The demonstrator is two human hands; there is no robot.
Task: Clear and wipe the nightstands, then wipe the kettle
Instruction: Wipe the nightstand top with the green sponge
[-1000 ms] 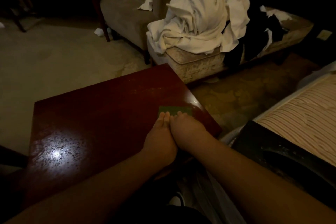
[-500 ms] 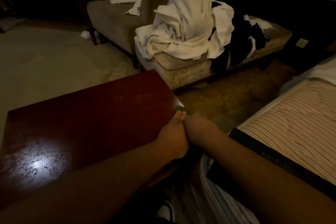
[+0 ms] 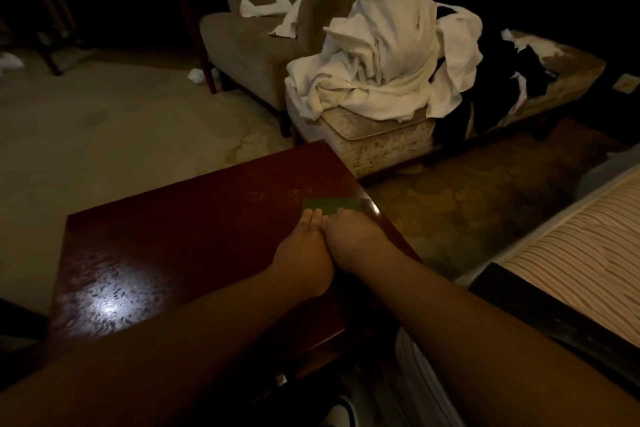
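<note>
While both hands, left hand and right hand, press straight fingers together on the flat green cloth at centre frame, wiping the glossy dark-red wooden bench, next likely sweeping toward lower left.

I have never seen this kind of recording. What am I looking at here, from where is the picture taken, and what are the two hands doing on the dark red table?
There is no machine here. A person wears a camera on the head, so you look down along their own arms. The dark red surface is a nightstand with a glossy top. Near its far right edge lies a green cloth. The left hand rests on it with straight fingers; the right hand presses on it beside the left, touching it. Whether the right fingers curl round the cloth is hard to tell. Behind stand an armchair and a bench with white linen; a mattress is at right.
</note>
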